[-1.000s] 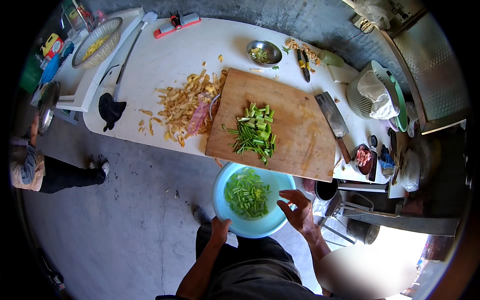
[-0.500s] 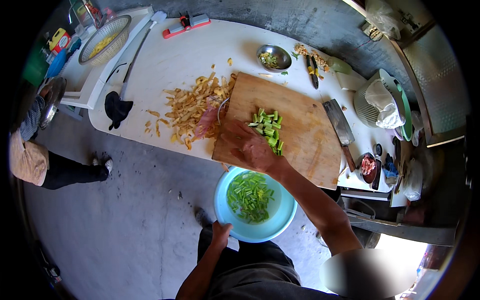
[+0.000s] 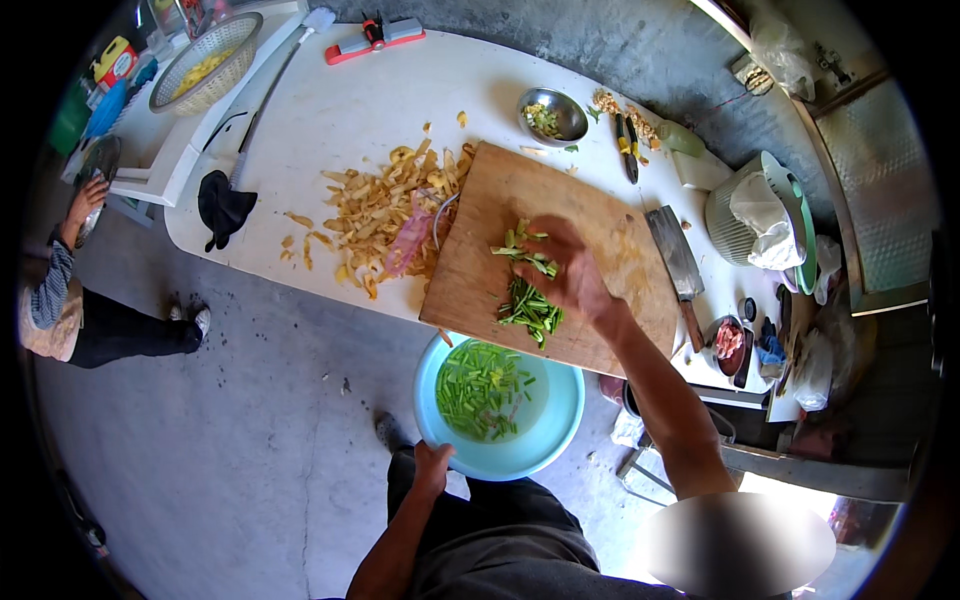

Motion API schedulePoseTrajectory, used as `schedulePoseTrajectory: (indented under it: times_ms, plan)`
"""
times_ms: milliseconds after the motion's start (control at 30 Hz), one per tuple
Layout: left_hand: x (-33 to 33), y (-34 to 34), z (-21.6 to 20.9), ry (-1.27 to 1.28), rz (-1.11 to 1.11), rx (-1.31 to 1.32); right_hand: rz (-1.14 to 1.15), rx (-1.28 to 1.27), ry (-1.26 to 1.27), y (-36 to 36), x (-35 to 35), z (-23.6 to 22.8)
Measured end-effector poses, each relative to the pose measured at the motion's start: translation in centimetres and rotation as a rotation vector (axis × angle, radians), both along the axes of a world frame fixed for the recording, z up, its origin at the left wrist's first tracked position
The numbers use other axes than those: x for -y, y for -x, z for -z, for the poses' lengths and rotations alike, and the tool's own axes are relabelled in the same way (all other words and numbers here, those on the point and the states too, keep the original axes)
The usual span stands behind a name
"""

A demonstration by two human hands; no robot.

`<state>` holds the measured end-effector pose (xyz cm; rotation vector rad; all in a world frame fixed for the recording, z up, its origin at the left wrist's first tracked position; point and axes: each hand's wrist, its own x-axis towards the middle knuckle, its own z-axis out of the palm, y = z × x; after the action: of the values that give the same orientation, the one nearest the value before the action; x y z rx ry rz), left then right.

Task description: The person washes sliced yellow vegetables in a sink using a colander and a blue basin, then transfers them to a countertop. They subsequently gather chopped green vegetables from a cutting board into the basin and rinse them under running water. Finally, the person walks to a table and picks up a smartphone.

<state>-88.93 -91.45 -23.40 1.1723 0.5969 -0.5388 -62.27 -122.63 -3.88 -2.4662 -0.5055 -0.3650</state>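
Observation:
My left hand point(image 3: 432, 468) grips the near-left rim of a light blue basin point(image 3: 567, 420), with its fingers closed around the edge. Chopped green stems point(image 3: 470, 390) float in water inside the basin, which sits just below the front edge of a wooden cutting board point(image 3: 610, 250). Over the board, my right hand point(image 3: 568, 268) is slightly blurred, its thumb and fingers apart and curved at the right side of a pile of cut green stems point(image 3: 532, 312). The fingertips reach the upper pieces; some of the pile is hidden behind them.
A cleaver point(image 3: 677, 255) lies right of the board, beyond it pliers point(image 3: 627, 148) and a metal bowl point(image 3: 552, 117). Peelings point(image 3: 385, 205) cover the table at left. A bowl of meat point(image 3: 728, 340) stands at right. Another person point(image 3: 60, 310) stands far left.
My right hand has moved from the board's lower left to the right of the pile. Darker, thinner green pieces now show in the pile. My left hand still holds the basin.

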Motion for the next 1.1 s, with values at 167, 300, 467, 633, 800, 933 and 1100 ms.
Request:
schedulePoseTrajectory:
  times_ms: [167, 300, 467, 633, 800, 933, 1100]
  plan:
    - [-0.5, -0.4, 0.6, 0.008, -0.036, 0.007, 0.114, -0.122, 0.042, -2.6, 1.4, 3.2]
    - [-1.1, -0.7, 1.4, -0.016, -0.021, 0.024, -0.041, -0.145, -0.029, -0.9, 1.3, 4.3]
    - [-0.2, -1.9, 0.2, 0.041, -0.088, 0.027, -0.182, -0.219, -0.072, 2.8, 0.0, 2.7]
    - [-0.5, -2.4, -0.6, 0.060, -0.057, 0.014, -0.287, -0.278, -0.204, 8.7, -1.4, 3.0]
    - [-0.5, -2.3, -1.1, 0.053, -0.070, 0.012, -0.376, -0.351, -0.326, 12.8, -3.1, 1.0]
    - [-0.8, -1.6, -0.8, 0.046, -0.069, 0.005, -0.043, -0.115, -0.275, 10.2, 1.4, 2.5]
    - [-2.2, -0.6, 0.7, 0.057, -0.009, -0.041, 0.292, -0.011, 0.081, 7.7, 3.8, 2.6]
